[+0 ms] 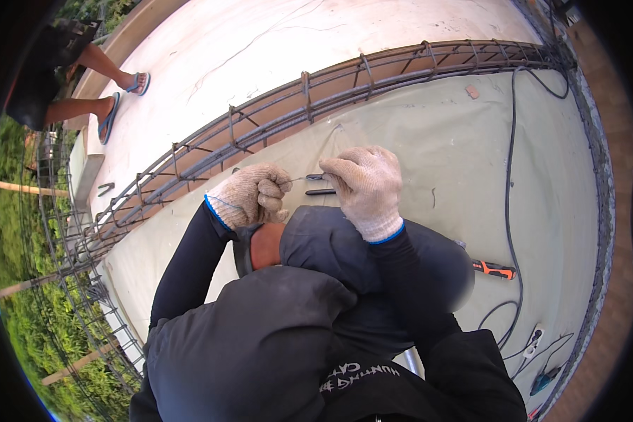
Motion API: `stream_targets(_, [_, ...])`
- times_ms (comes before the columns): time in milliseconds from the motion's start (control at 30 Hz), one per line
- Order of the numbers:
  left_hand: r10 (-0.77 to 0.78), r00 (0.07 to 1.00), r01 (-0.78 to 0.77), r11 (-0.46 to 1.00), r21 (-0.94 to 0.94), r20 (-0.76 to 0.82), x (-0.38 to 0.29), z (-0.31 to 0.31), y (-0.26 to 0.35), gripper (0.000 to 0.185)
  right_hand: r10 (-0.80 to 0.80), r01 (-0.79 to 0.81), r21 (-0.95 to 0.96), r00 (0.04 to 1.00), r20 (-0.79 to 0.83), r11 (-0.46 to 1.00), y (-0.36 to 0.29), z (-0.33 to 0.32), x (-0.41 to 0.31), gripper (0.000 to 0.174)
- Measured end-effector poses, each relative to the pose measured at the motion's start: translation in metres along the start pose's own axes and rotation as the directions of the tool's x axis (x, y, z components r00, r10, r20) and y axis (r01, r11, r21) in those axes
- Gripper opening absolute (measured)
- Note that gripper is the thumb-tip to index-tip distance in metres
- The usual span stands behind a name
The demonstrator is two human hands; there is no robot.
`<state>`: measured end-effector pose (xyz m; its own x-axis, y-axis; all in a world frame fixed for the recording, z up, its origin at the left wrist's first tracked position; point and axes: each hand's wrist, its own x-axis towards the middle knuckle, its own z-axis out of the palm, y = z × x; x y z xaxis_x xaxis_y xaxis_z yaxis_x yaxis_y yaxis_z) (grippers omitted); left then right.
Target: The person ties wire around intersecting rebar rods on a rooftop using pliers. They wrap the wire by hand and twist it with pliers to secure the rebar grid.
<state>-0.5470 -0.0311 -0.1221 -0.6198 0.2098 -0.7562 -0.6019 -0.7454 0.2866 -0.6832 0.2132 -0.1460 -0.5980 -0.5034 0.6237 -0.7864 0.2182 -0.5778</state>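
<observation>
My left hand [253, 194], in a knitted work glove, pinches a thin wire [297, 180] between thumb and fingers. The wire runs towards my right hand [368, 182], gloved the same way, with its fingertips drawn together at the wire's other end. Two dark handles of a pliers-like tool [319, 192] stick out to the left beneath my right hand. Its jaws are hidden, and I cannot tell whether it lies on the sheet or touches the hand. Both hands are over the pale plastic sheet [411, 153], in front of my bent knee.
A rebar cage [306, 100] crosses beyond my hands. A person in flip-flops [108, 118] stands at upper left. An orange-and-black tool handle [495, 269], a black cable [510, 174], a power strip [534, 342] and a green power tool [546, 381] lie to the right.
</observation>
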Motion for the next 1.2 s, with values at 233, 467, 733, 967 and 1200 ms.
stream_targets(233, [0.433,0.888,-0.096,0.499,0.861,-0.153,-0.013,0.047,0.007,0.023,0.192,-0.221,0.051,0.924,0.329,0.974,0.000,0.000,-0.015,0.010])
stream_targets(467, [0.538,0.837,-0.040,0.231,0.972,-0.094,-0.025,0.069,0.013,0.028,0.483,-0.963,0.265,0.253,0.838,0.044,0.014,-0.002,-0.020,0.032])
stream_targets(733, [0.425,0.868,-0.123,0.683,0.720,-0.255,-0.003,0.030,-0.004,0.018,0.116,-0.119,0.014,0.983,0.142,0.993,-0.018,-0.005,0.008,0.034])
stream_targets(967, [0.370,0.924,-0.239,0.758,0.606,-0.098,-0.010,0.031,-0.004,0.012,0.068,-0.074,0.011,0.957,0.281,0.997,-0.017,0.013,-0.015,0.014])
stream_targets(1200, [0.612,0.774,-0.197,-0.009,0.980,0.161,-0.010,0.063,-0.005,0.011,0.474,-0.852,0.429,0.257,0.842,-0.301,-0.011,0.015,-0.026,0.020])
